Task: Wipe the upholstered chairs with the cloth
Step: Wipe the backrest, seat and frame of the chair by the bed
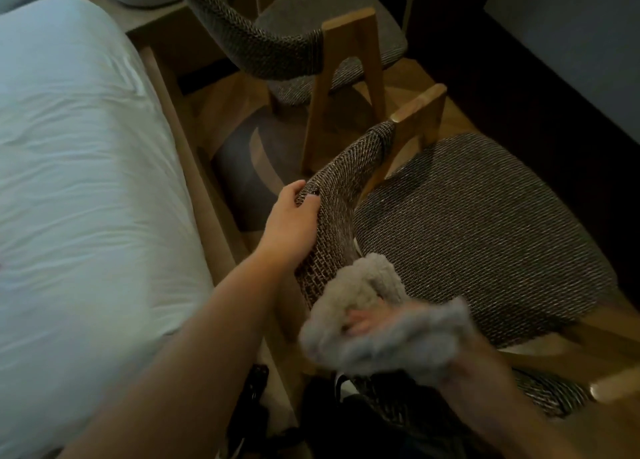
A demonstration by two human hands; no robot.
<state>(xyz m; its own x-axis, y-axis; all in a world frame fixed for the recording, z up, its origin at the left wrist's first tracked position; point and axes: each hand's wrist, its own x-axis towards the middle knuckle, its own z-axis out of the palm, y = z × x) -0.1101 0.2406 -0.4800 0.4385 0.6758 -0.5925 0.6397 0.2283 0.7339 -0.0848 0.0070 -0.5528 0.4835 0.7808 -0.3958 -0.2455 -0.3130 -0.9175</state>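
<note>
On the curved backrest of the near chair (485,230), the left hand (292,221) grips the upper edge of the woven fabric, fingers curled over it. Just beside, at the lower end of the same backrest, the right hand (363,318) is blurred but seems to clutch the fluffy grey cloth (367,316). A second chair (311,43) stands behind, near the white bed (76,167).
</note>
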